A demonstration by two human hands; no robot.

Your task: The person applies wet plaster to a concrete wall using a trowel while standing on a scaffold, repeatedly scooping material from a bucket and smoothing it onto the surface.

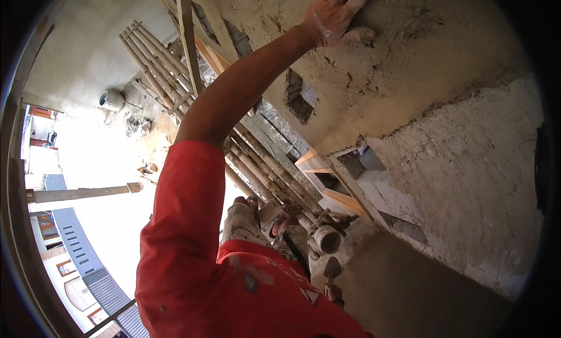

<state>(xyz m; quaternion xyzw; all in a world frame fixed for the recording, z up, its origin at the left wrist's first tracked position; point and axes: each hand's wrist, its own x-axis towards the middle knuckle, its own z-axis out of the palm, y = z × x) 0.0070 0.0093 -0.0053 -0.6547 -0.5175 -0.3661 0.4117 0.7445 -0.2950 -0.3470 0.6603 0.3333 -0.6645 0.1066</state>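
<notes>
My left arm reaches up and across to the plastered wall [403,87]. There my left hand [334,19] lies flat on the rough grey plaster with its fingers spread, the tips running out at the top edge. Low down beside my red shirt, my right hand [333,292] is closed round the handle of a trowel [332,269]; part of that hand is hidden behind the shirt. The blade points toward a mortar-stained bucket [330,240] just beyond it. Wet plaster ends in a ragged edge on the wall, with paler, drier surface below.
My feet [280,218] stand on a scaffold of bamboo poles [263,163], high above the bright ground. An upright timber [188,40] rises beside my arm. Rectangular openings [301,97] cut into the wall. Another bucket [111,99] lies far left below.
</notes>
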